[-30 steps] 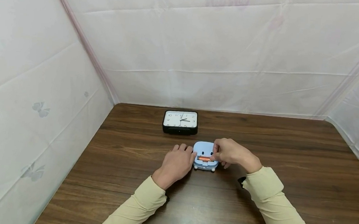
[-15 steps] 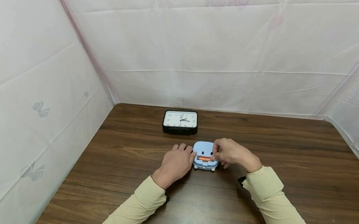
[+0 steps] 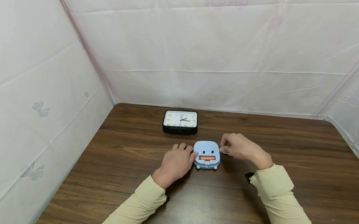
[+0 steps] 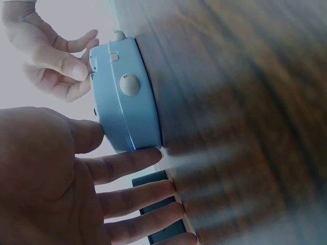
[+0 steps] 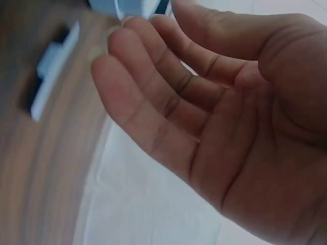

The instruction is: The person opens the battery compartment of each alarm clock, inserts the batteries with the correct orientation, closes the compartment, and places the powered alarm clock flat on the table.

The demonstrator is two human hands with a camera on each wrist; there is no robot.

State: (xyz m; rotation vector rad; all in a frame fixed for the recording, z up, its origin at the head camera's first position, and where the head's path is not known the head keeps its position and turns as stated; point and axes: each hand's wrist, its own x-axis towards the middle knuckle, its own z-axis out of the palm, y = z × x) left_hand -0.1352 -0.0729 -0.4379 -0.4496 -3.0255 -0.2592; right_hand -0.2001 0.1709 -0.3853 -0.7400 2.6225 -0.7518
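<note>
A light blue alarm clock [image 3: 206, 146] lies face down, its battery compartment uncovered. An orange battery [image 3: 206, 157] sits in the compartment, below two small black knobs. My left hand [image 3: 176, 163] holds the clock's left side, thumb at the back's edge and index finger along the side in the left wrist view; the other fingers extend onto the table. My right hand [image 3: 242, 147] is just right of the clock, fingers loosely bent with nothing between them. Near its fingertips, a small pale strip with dark parts [image 5: 51, 71] lies on the table.
A black-framed clock [image 3: 180, 121] with a white face stands behind, to the left of the blue one. The dark wooden table [image 3: 291, 146] is bordered by pale sheet walls [image 3: 203, 57] at the back and sides.
My right hand has left the battery's right end and moved right and slightly back. The battery now shows whole. The blue clock has shifted slightly; my left hand stays put.
</note>
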